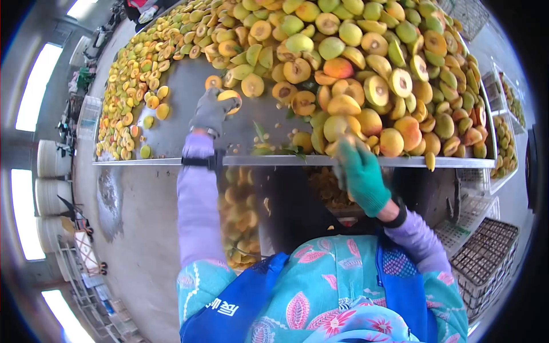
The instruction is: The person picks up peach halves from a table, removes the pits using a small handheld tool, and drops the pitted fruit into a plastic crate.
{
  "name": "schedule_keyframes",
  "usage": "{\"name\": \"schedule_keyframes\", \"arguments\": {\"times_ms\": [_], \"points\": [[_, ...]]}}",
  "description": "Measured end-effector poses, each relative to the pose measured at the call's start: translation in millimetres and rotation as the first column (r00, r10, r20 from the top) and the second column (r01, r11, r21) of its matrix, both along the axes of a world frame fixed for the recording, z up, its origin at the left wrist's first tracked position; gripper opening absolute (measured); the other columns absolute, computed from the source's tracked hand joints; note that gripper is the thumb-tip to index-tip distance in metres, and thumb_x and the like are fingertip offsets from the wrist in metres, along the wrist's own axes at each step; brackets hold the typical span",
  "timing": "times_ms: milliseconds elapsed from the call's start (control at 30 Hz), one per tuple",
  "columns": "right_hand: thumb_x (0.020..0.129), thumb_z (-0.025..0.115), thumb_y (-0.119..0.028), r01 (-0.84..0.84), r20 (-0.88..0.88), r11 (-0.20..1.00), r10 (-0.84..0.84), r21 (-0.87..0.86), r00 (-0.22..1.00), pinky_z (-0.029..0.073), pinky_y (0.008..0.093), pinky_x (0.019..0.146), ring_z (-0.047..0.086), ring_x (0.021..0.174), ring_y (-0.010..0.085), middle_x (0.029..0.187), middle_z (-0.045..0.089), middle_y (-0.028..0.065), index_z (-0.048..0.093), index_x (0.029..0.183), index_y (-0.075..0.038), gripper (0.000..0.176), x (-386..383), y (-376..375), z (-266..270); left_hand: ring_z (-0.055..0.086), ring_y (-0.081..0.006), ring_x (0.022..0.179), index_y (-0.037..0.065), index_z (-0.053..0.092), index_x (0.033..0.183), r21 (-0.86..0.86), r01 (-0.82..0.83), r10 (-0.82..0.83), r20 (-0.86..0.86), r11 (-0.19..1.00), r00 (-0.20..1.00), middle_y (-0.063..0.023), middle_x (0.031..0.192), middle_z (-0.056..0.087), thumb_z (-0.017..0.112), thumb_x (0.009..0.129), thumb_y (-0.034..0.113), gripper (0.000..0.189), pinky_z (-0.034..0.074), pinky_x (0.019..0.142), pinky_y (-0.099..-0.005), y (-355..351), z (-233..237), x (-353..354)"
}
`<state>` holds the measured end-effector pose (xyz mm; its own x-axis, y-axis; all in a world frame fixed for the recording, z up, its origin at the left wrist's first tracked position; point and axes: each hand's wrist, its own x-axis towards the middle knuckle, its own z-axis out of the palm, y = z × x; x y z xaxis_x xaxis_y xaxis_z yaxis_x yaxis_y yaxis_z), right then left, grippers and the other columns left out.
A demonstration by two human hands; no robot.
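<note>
In a grey glove, my left hand (209, 113) is closed on a peach half (230, 98) above the bare metal of the sorting table (186, 91). Another cut peach (213, 82) lies just beyond its fingers. My right hand (363, 178), in a green glove, is over the table's front edge. Its fingertips are smeared by motion against a blurred peach (338, 127), so I cannot make out whether they grip it. A big heap of whole and halved peaches (374, 91) covers the right and far side, many cut faces showing brown centres.
A raised metal rim (274, 162) runs along the table's front. Below it, peaches fill a container (240, 220) by my body. Plastic crates (486, 251) stand at right, some holding fruit (503, 148). White tubs (54, 197) line the left wall. Another person (143, 11) is at the far left.
</note>
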<state>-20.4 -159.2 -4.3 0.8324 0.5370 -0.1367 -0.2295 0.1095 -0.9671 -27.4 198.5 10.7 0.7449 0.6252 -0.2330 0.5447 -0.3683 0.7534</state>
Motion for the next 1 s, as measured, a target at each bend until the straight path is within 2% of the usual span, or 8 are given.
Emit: {"name": "schedule_keyframes", "arguments": {"times_ms": [67, 167, 200, 267, 367, 700, 867, 1000], "points": [[0.095, 0.051, -0.017, -0.055, 0.417, 0.989, 0.108, -0.137, 0.903, 0.044, 0.0385, 0.050, 0.055, 0.059, 0.0285, 0.081, 0.055, 0.0112, 0.058, 0.106, -0.010, 0.015, -2.0, 21.9, 7.8, 0.064, -0.0182, 0.090, 0.000, 0.061, 0.109, -0.075, 0.072, -0.054, 0.224, 0.995, 0.973, -0.0108, 0.107, 0.064, 0.066, 0.085, 0.016, 0.029, 0.054, 0.077, -0.0298, -59.1, 22.1, -29.2], [0.095, 0.054, -0.024, 0.189, 0.905, 0.928, 0.244, -0.322, 0.349, 0.045, 0.0462, 0.052, 0.060, 0.066, 0.0404, 0.075, 0.060, 0.0221, 0.058, 0.098, -0.001, 0.023, -17.6, 59.4, 10.4, 0.064, -0.0188, 0.088, 0.000, 0.060, 0.111, 0.037, 0.272, -0.247, 0.551, 0.962, 0.797, -0.0123, 0.105, 0.063, 0.057, 0.093, 0.025, 0.031, 0.053, 0.077, -0.0296, -120.0, 2.8, -49.4], [0.095, 0.053, -0.034, -0.059, 0.495, 0.913, 0.272, -0.404, 0.825, 0.045, 0.0508, 0.057, 0.060, 0.071, 0.0439, 0.072, 0.059, 0.0248, 0.057, 0.095, -0.001, 0.033, -18.8, 64.0, 23.0, 0.064, -0.0194, 0.088, -0.001, 0.059, 0.112, -0.228, 0.282, -0.083, 0.622, 0.932, 0.778, -0.0133, 0.106, 0.063, 0.054, 0.095, 0.028, 0.034, 0.053, 0.077, -0.0297, -140.1, 0.8, -47.7], [0.095, 0.051, -0.038, -0.036, 0.419, 0.895, 0.244, -0.445, 0.875, 0.045, 0.0516, 0.060, 0.059, 0.073, 0.0455, 0.075, 0.060, 0.0253, 0.057, 0.096, -0.002, 0.037, -22.1, 57.1, 20.9, 0.063, -0.0205, 0.089, -0.004, 0.057, 0.113, -0.682, 0.313, 0.276, 0.609, 0.660, 0.743, -0.0153, 0.107, 0.063, 0.047, 0.098, 0.034, 0.042, 0.052, 0.078, -0.0297, -171.9, 3.6, -44.1], [0.095, 0.051, -0.039, 0.028, 0.353, 0.915, 0.127, -0.402, 0.927, 0.046, 0.0513, 0.063, 0.059, 0.074, 0.0467, 0.076, 0.061, 0.0253, 0.056, 0.096, -0.002, 0.037, -29.1, 38.5, 22.1, 0.064, -0.0242, 0.086, -0.006, 0.057, 0.114, -0.564, 0.295, 0.209, 0.662, 0.771, 0.719, -0.0184, 0.103, 0.064, 0.041, 0.099, 0.044, 0.054, 0.053, 0.078, -0.0332, -189.2, -2.6, -36.6], [0.097, 0.042, -0.051, -0.209, -0.062, 0.976, 0.206, -0.060, 0.977, 0.046, 0.0390, 0.054, 0.060, 0.064, 0.0252, 0.069, 0.060, 0.0124, 0.055, 0.094, -0.001, 0.051, -38.7, 10.2, 25.0, 0.062, -0.0156, 0.077, -0.004, 0.062, 0.105, -0.265, 0.265, -0.036, 0.641, 0.927, 0.766, -0.0093, 0.085, 0.066, 0.046, 0.099, 0.021, 0.030, 0.051, 0.071, -0.0271, -213.9, 4.4, -37.8], [0.096, 0.043, -0.052, -0.249, -0.414, 0.608, 0.733, 0.754, 0.539, 0.030, 0.0221, 0.037, 0.041, 0.044, 0.0073, 0.061, 0.052, -0.0024, 0.059, 0.097, -0.016, 0.040, -29.9, 3.4, 0.5, 0.058, -0.0123, 0.077, -0.005, 0.060, 0.106, -0.305, 0.257, 0.034, 0.701, 0.917, 0.712, -0.0053, 0.084, 0.065, 0.046, 0.099, 0.014, 0.025, 0.050, 0.076, -0.0268, -214.4, -24.0, -32.9], [0.094, 0.042, -0.060, -0.307, -0.470, 0.845, 0.506, 0.439, 0.723, 0.029, 0.0246, 0.039, 0.032, 0.041, 0.0093, 0.054, 0.035, -0.0053, 0.046, 0.081, -0.018, 0.044, -41.2, 0.6, 26.5, 0.061, -0.0141, 0.080, -0.005, 0.060, 0.106, -0.446, 0.484, -0.018, 0.722, 0.753, 0.692, -0.0100, 0.091, 0.067, 0.047, 0.100, 0.016, 0.025, 0.051, 0.074, -0.0281, -221.5, 2.7, -38.7]]}}
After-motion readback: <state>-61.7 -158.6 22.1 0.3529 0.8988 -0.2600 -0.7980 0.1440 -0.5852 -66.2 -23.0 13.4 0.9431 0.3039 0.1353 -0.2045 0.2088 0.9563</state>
